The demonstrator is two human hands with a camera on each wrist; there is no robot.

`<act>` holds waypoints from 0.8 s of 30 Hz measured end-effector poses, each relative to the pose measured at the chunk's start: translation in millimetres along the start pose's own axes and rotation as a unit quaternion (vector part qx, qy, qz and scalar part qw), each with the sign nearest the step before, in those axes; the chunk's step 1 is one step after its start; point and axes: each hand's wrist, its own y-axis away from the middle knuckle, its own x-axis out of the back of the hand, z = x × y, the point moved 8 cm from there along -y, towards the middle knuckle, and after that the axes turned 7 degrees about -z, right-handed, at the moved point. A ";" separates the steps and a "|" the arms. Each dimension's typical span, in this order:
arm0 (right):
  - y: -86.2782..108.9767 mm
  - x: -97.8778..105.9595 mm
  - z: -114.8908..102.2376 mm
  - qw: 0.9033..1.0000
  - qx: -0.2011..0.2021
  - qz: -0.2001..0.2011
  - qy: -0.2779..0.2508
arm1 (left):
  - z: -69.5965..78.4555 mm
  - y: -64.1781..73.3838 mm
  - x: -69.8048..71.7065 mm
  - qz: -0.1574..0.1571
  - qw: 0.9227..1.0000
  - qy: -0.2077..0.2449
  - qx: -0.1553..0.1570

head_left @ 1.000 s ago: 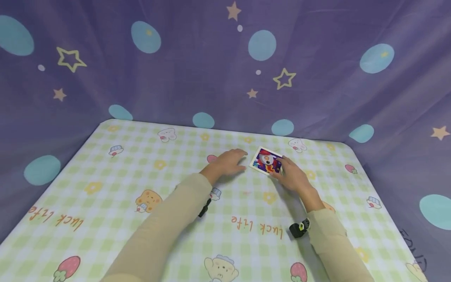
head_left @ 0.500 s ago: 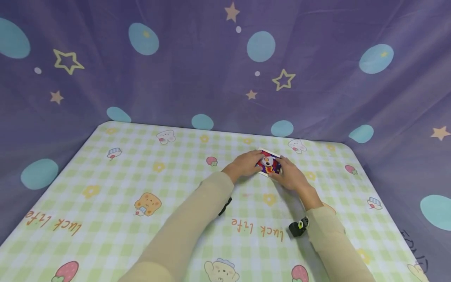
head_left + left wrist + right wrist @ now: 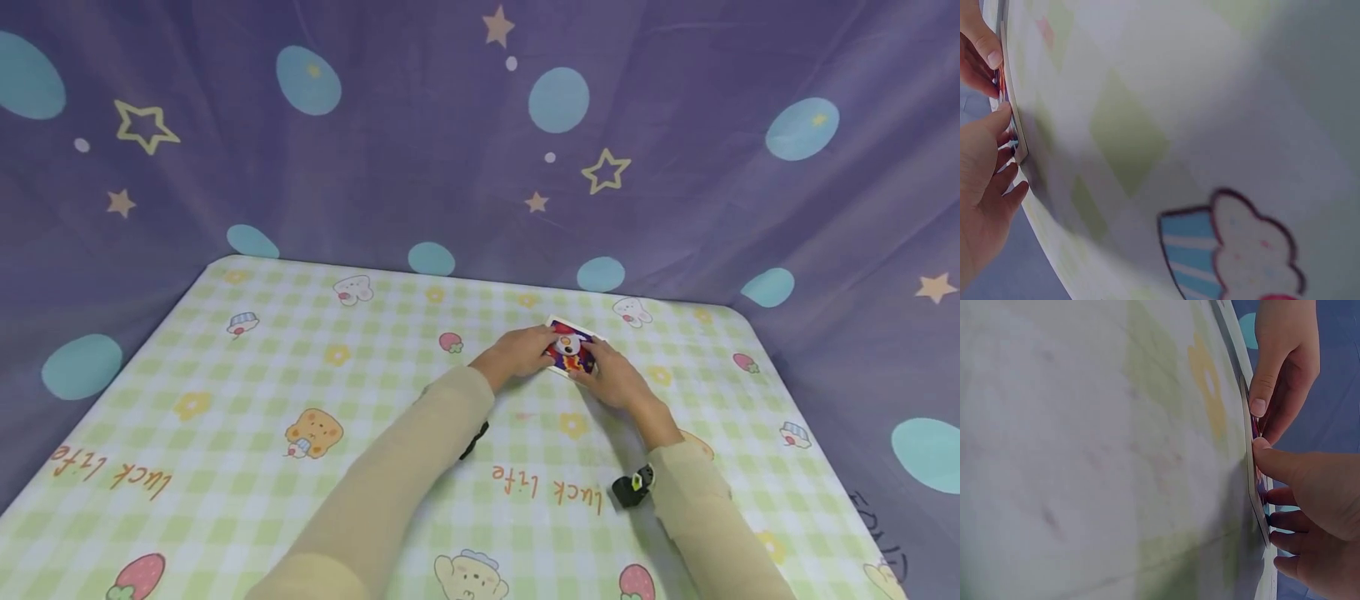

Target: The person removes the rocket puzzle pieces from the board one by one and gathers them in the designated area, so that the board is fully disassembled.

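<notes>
A small flat picture board (image 3: 568,344) with a cream border and a bright red, purple and white cartoon print lies toward the back of the table, right of centre. My left hand (image 3: 522,350) grips its left end, covering that side of the print. From the other side, my right hand (image 3: 618,375) holds the right end, with the index finger reaching over the print and the thumb at the near edge. In the left wrist view the board's thin edge (image 3: 1021,149) shows beside the fingers. The right wrist view has the thumbs of both hands along the near edge (image 3: 1251,469).
The table is covered by a green and white checked cloth (image 3: 247,367) printed with cartoon figures and lettering. A purple curtain (image 3: 420,150) with stars and blue dots rises behind the table and along its sides. A black wrist camera (image 3: 632,487) sits below the right hand.
My left hand has moved right from the bare cloth onto the board's left end. My right hand stays at the right end, its fingers a little further left over the print.
</notes>
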 end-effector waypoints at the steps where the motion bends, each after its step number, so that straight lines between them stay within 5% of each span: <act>1: 1.0 -0.3 -2.2 1.000 0.003 0.001 -0.002 | -0.4 1.7 -0.5 0.001 1.000 -0.002 -0.002; 14: 15.4 -13.6 -41.4 0.999 0.051 0.004 0.007 | -16.5 47.2 -7.7 0.026 0.999 0.014 -0.025; 24: 28.3 -25.0 -78.2 0.996 0.087 -0.008 0.027 | -24.7 90.8 -9.7 0.045 0.998 -0.015 -0.043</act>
